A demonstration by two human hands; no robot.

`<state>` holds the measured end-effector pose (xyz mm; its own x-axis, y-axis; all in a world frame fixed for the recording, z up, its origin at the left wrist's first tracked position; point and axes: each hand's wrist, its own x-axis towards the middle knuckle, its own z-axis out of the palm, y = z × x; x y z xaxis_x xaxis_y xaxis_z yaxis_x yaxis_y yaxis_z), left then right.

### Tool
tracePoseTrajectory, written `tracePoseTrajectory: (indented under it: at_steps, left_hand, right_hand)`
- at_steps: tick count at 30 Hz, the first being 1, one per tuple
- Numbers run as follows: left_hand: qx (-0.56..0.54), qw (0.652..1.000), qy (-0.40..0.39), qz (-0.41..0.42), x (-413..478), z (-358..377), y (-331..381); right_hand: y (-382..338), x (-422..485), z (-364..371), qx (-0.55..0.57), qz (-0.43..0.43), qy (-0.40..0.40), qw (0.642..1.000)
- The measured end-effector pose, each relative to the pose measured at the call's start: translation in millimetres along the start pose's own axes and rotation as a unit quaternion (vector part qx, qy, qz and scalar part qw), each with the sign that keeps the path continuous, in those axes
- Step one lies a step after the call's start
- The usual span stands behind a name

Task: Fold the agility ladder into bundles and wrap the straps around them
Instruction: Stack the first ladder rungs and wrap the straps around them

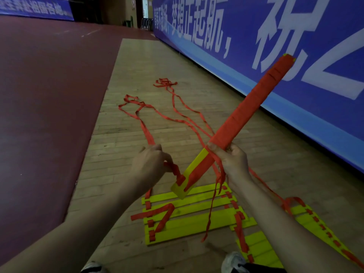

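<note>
My right hand (pixel 231 160) grips a long bundle (pixel 248 113) of yellow ladder rungs, held slanted up to the right. Red strap covers most of the bundle; its lower yellow end (pixel 182 189) is still bare. My left hand (pixel 152 164) pinches the red strap (pixel 176 171) close to that lower end. More yellow rungs (pixel 189 219) lie flat on the wooden floor below my hands, linked by red straps. Loose red strap (pixel 149 113) trails away over the floor.
A blue banner wall (pixel 275 56) with white writing runs along the right side. Dark red court flooring (pixel 49 95) lies to the left of the wooden strip. More yellow rungs (pixel 315 231) lie at lower right. My shoes (pixel 233 262) show at the bottom edge.
</note>
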<state>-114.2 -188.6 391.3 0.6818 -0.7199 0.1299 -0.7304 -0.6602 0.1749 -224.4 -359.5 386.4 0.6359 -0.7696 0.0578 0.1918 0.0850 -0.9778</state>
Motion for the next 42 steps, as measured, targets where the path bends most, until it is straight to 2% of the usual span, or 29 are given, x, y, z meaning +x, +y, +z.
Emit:
tracePoseTrajectory:
  at_steps: [4,6,8,10,12,15,20,24,27,30,32,34,36,42]
  left_hand:
    - [0.051,0.999,-0.003,-0.019,-1.5,2.3,10.5]
    - [0.043,0.999,-0.013,-0.008,-1.6,8.4,10.7]
    - [-0.031,0.999,-0.020,0.007,0.3,14.9,7.8]
    - [-0.160,0.987,-0.019,0.000,2.6,16.9,7.1]
    - [-0.275,0.961,-0.004,-0.010,1.5,13.7,11.1]
    - [-0.389,0.921,0.005,-0.017,-3.3,8.6,21.3]
    - [-0.557,0.829,-0.021,-0.042,-9.1,4.3,36.0]
    - [-0.611,0.790,-0.021,-0.046,-8.3,4.1,38.5]
    - [-0.669,0.740,-0.014,-0.076,-5.3,1.7,40.3]
    - [-0.709,0.697,0.025,-0.106,1.8,2.6,39.8]
    - [-0.691,0.708,0.054,-0.133,4.8,7.5,36.0]
    - [-0.642,0.748,0.080,-0.148,6.0,11.4,31.7]
    - [-0.614,0.772,0.090,-0.138,4.6,11.8,30.8]
    - [-0.640,0.747,0.059,-0.169,4.9,9.0,30.3]
  right_hand:
    - [0.8,-0.9,1.5,-0.003,-0.005,-0.018,1.000]
    - [0.2,-1.4,1.6,-0.003,-0.005,-0.022,1.000]
    - [-0.1,-1.9,0.8,-0.005,-0.004,-0.021,1.000]
    - [-0.6,-2.4,0.3,-0.005,-0.001,-0.022,1.000]
    - [-1.1,-3.5,1.1,-0.007,0.004,-0.023,1.000]
    - [-3.1,-7.1,4.0,-0.010,0.013,-0.021,1.000]
    - [-9.5,-13.6,8.0,-0.020,0.006,-0.022,1.000]
    - [-12.7,-18.1,8.4,-0.007,0.015,-0.042,0.999]
    - [-13.4,-20.4,10.7,-0.008,0.026,-0.051,0.998]
    - [-9.4,-20.0,13.1,-0.022,0.025,-0.052,0.998]
    - [-6.4,-19.7,14.0,-0.041,0.013,-0.054,0.998]
    - [-5.1,-19.7,14.8,-0.048,0.008,-0.058,0.997]
    - [-4.0,-19.5,15.7,-0.050,0.006,-0.068,0.996]
    - [-5.1,-20.9,18.7,-0.050,0.006,-0.075,0.996]
